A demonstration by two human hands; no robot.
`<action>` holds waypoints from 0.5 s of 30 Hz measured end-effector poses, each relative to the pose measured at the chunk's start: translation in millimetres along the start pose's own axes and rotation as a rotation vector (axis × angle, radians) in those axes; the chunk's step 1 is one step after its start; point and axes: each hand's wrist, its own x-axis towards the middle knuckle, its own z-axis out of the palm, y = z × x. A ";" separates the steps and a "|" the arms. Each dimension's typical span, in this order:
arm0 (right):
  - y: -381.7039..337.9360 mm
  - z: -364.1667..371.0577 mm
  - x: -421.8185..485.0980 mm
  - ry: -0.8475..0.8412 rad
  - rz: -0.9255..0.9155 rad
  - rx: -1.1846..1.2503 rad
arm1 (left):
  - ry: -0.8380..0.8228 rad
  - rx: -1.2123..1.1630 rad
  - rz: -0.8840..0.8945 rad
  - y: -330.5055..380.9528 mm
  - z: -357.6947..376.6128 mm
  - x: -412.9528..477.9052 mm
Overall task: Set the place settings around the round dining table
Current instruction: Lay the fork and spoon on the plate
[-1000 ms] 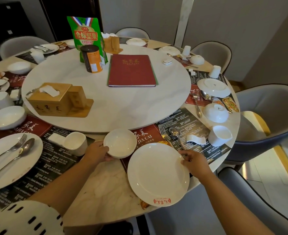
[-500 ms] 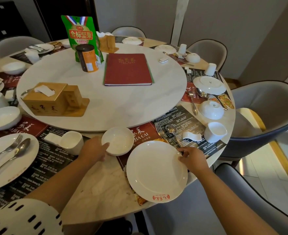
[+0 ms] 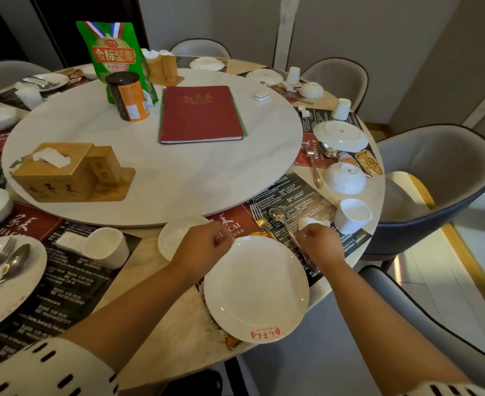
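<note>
White round plate (image 3: 257,290) bears a red logo at its near rim.

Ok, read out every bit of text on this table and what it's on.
"金标坚果": tall green snack bag.
"MAO JIA CAI": red-and-black paper placemat, right side.
Blurred, unreadable: gold title on red menu book, carving on wooden tissue box, red stamp on round white plate, placemat small print.

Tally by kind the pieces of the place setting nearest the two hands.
Plate: 1
Bowl: 1
Fork: 1
Metal spoon: 1
White ceramic rest: 1
Cup: 1
Total: 6
</note>
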 end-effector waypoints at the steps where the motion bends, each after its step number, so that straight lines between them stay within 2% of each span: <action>1: -0.6 2.6 5.6 -0.020 0.012 -0.014 | -0.012 -0.056 -0.018 3.8 4.3 6.6; 4: -3.1 13.9 19.0 -0.086 0.025 -0.056 | -0.048 -0.199 -0.080 18.2 14.7 31.0; 6: -4.2 20.5 25.8 -0.098 0.023 -0.103 | -0.096 -0.215 -0.117 26.9 23.7 47.3; 10: -2.0 23.7 35.4 -0.084 0.016 -0.113 | -0.172 -0.079 -0.159 33.0 43.0 81.1; 15: 9.5 15.6 27.1 0.029 -0.007 -0.002 | -0.272 0.212 -0.262 29.3 68.5 112.9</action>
